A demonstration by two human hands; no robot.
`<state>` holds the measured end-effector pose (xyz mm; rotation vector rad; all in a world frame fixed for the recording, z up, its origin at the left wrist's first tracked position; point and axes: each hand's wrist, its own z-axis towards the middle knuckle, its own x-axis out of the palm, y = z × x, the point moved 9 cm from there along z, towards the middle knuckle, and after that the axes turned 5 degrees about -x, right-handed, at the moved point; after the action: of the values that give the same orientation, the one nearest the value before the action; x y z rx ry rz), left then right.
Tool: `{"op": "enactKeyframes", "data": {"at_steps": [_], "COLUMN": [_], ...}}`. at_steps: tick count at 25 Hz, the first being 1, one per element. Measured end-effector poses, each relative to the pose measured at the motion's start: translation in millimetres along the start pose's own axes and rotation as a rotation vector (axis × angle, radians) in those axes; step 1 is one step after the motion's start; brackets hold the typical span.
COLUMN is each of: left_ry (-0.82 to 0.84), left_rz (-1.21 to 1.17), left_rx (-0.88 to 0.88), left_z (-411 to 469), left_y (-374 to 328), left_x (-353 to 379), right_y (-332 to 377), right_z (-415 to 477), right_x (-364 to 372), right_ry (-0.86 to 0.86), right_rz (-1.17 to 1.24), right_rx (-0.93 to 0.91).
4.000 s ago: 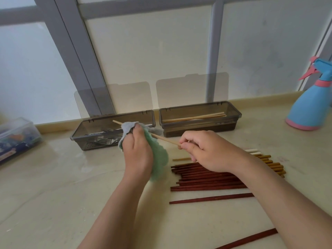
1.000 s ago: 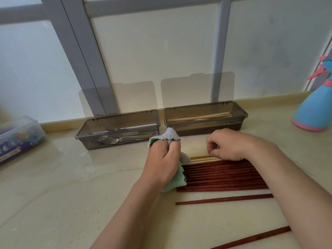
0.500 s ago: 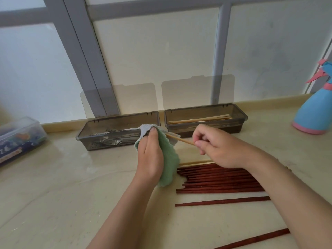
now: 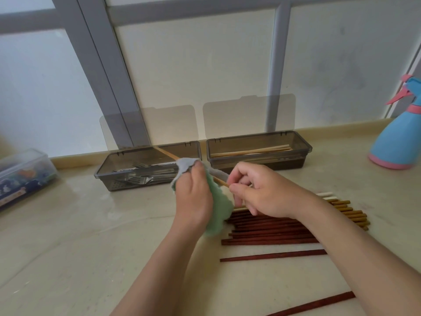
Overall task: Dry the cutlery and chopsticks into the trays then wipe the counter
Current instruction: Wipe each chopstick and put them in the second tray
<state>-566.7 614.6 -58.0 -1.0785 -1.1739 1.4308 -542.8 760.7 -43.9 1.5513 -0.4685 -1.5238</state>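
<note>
My left hand (image 4: 194, 197) grips a green and grey cloth (image 4: 217, 208) wrapped round a pale wooden chopstick (image 4: 165, 153). My right hand (image 4: 262, 192) pinches the chopstick's near end; its far tip pokes out past the cloth over the left tray. Several dark red chopsticks (image 4: 268, 231) lie in a row on the counter under my right wrist, with lighter ends (image 4: 348, 213) to the right. The left tray (image 4: 114, 166) holds forks and other cutlery (image 4: 141, 173). The right tray (image 4: 303, 145) holds a few pale chopsticks (image 4: 250, 151).
Both trays have their clear lids (image 4: 248, 115) raised against the window. A blue and pink spray bottle (image 4: 398, 137) stands at the right. A clear plastic box (image 4: 22, 174) sits at the left edge. Two stray red chopsticks (image 4: 273, 256) lie nearer me on the beige counter (image 4: 68, 247).
The chopstick has slid further through the cloth toward the upper left, so its tip now sticks out beyond my left hand. My right hand has come closer to my left.
</note>
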Motion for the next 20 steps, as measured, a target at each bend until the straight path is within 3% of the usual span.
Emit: {"op": "enactKeyframes", "data": {"at_steps": [3,9,12,14,16,20], "left_ry": [-0.087,0.164,0.429,0.614,0.674,0.819], "left_rz": [-0.046,0.175,0.145,0.227,0.260,0.316], "left_rx": [-0.017,0.102,0.061,0.042,0.052,0.054], "left_z": [3,-7,-13,-27,-32,-47], "left_y": [-1,-4,-2,2,4,7], "left_x": [-12,20,35,51,56,70], "right_y": [0,-6,-13,-18,-28,-63], "right_z": [0,5,5,8,10,1], "right_x": [2,9,-10,-7,-8,-38], "right_ry": [0.041,-0.040,-0.205,-0.217,-0.277,-0.613], "right_rz": [-0.083,0.104,0.241,0.421,0.570,0.744], "right_rx": [-0.018,0.007,0.013,0.027,0.103,0.320]}}
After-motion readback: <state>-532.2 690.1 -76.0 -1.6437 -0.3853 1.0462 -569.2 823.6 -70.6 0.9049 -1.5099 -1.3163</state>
